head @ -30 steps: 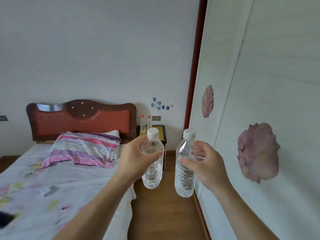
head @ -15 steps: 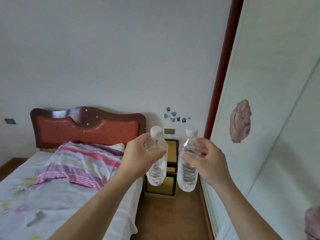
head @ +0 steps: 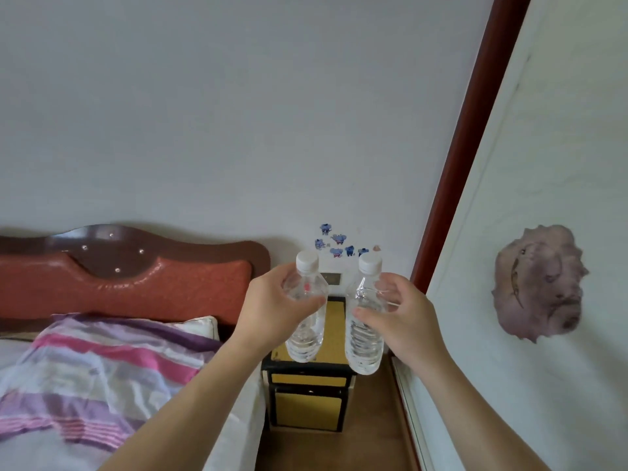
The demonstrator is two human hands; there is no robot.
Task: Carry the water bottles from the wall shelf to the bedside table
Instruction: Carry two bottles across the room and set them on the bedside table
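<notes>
My left hand (head: 272, 307) grips a clear water bottle with a white cap (head: 307, 338) around its upper half. My right hand (head: 401, 317) holds a second clear, white-capped bottle (head: 363, 345) the same way. Both bottles are upright, side by side and slightly apart, held in the air over the black-and-yellow bedside table (head: 309, 399). The bottles and hands hide most of the table top. A red spot shows through the left bottle; whatever stands behind on the table is hidden.
A bed (head: 68, 419) with a striped pillow (head: 102, 362) and a red-brown headboard (head: 119, 280) lies to the left. On the right a white panel wall (head: 543, 164) with a pink flower decal (head: 540, 283) runs close. A narrow wooden floor strip (head: 339, 450) lies between them.
I have walked closer to the bedside table; it is larger and nearer below the bottles. Both hands have kept their grip on the bottles.
</notes>
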